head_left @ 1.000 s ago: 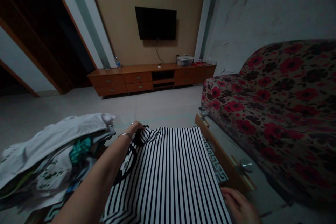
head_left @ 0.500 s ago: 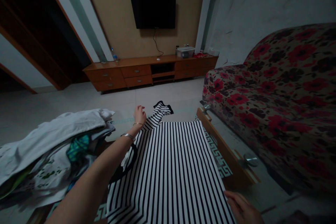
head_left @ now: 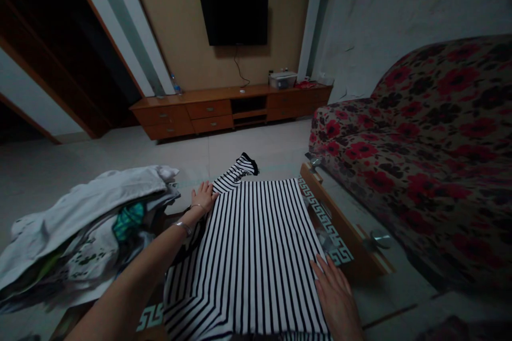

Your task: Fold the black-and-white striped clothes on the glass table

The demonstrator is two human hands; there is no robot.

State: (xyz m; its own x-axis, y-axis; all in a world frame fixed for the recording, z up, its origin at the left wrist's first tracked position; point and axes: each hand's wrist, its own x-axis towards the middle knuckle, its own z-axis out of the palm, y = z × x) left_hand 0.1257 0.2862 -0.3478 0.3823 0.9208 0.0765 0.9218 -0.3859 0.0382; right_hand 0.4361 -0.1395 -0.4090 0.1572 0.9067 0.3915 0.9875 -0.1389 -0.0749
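Observation:
A black-and-white striped shirt (head_left: 260,245) lies spread over a glass-topped coffee table (head_left: 352,248), one sleeve pointing away past the far edge. My left hand (head_left: 204,195), with bracelets on its wrist, rests with fingers spread at the shirt's upper left, by the base of that sleeve. Flat against the shirt's right edge lies my right hand (head_left: 334,287), fingers stretched out. Part of the dark neckline shows beneath my left forearm. The shirt's near end runs out of the bottom of the view.
To the left is a heap of clothes (head_left: 88,229), white on top. A floral sofa (head_left: 400,170) stands close on the right. Beyond the tiled floor are a low wooden cabinet (head_left: 168,114) and a wall-mounted television (head_left: 236,16).
My left hand has come down onto the shirt and nearer to me. My right hand has shifted left from the edge and flattened. The shirt's far and right edges have moved slightly inward.

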